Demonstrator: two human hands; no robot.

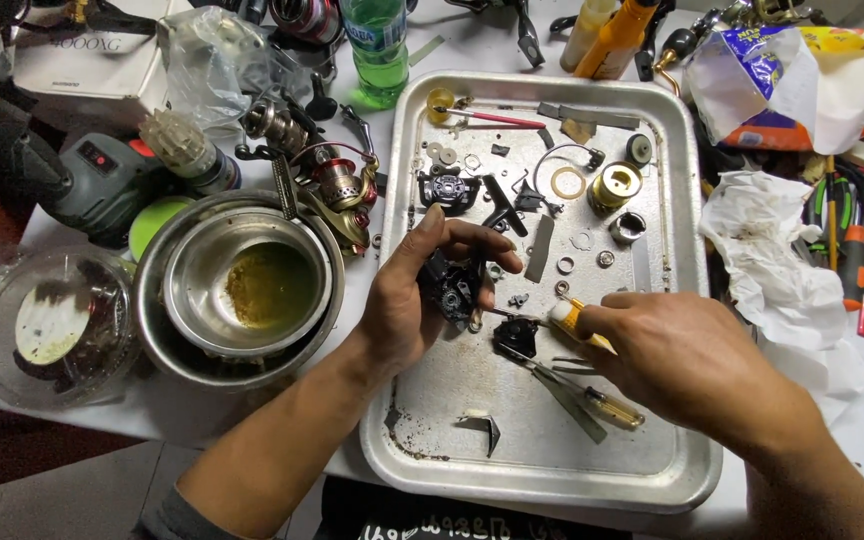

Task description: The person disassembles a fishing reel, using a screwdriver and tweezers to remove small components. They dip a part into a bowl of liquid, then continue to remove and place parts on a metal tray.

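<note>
Over the metal tray, the left hand clamps a black reel body between thumb and fingers, while the right hand pinches a yellow-handled screwdriver, tip at that part. Beyond the grip the tray holds washers, a gold spool and black parts; left of it, nested steel bowls hold yellowish grease.

Bare forearms; a grey sleeve covers the left elbow.

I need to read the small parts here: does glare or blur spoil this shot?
Head view: glare streaks the metal tray rim; tiny washers stay sharp; the black part in the left hand is dark, low in detail; edges bow slightly.
</note>
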